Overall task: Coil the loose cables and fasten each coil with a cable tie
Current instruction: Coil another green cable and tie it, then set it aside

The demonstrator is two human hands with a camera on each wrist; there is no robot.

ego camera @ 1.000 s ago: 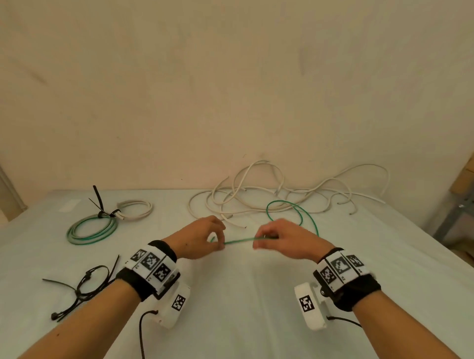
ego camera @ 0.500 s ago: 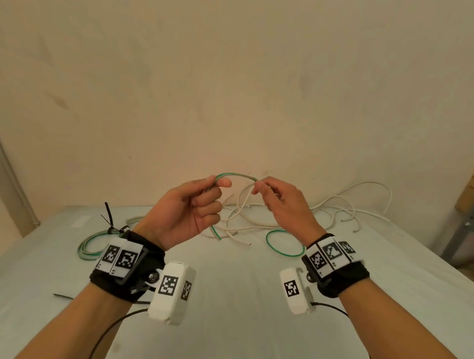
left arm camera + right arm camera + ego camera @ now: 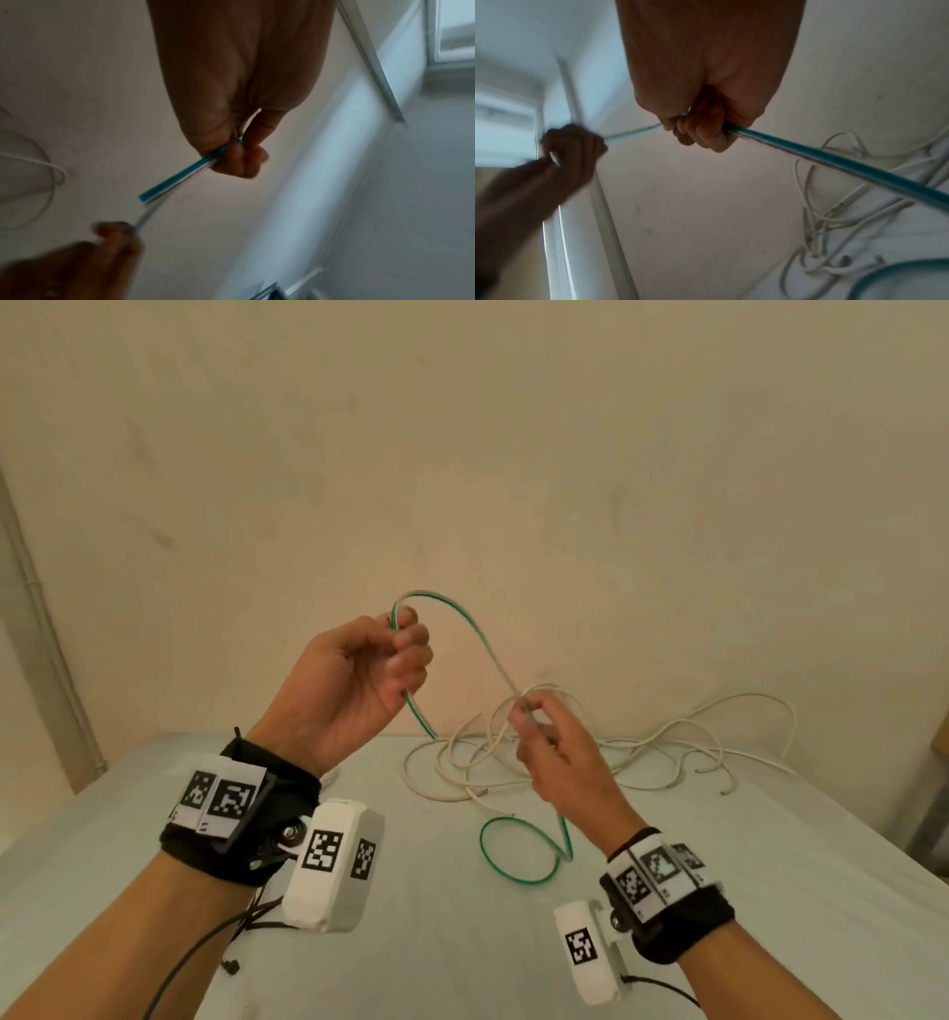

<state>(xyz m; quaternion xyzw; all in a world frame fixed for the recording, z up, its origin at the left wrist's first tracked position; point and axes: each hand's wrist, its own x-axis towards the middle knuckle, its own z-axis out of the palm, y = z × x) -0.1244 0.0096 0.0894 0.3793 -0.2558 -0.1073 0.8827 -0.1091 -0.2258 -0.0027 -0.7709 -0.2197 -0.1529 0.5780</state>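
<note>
Both hands are raised above the table point(image 3: 462, 942) with a thin green cable point(image 3: 464, 617) arching between them. My left hand point(image 3: 405, 634) is the higher one; its curled fingers grip the cable near one end, and a short tail hangs below the palm. My right hand point(image 3: 529, 711) pinches the same cable lower and to the right. From there the cable drops to a loose green loop point(image 3: 518, 857) on the table. In the left wrist view the left hand point(image 3: 231, 156) clasps the green cable point(image 3: 174, 178). In the right wrist view the right hand point(image 3: 700, 132) holds the cable point(image 3: 834, 162).
A tangle of loose white cables point(image 3: 642, 752) lies at the back of the table against the wall and shows again as white cables point(image 3: 834, 223). A grey pipe point(image 3: 46, 634) runs down the left wall. Some furniture point(image 3: 929, 814) stands past the table's right edge.
Both hands have lifted off the table with the green cable. The left hand rose higher, and the stretch of cable between the hands grew into a tall arch.
</note>
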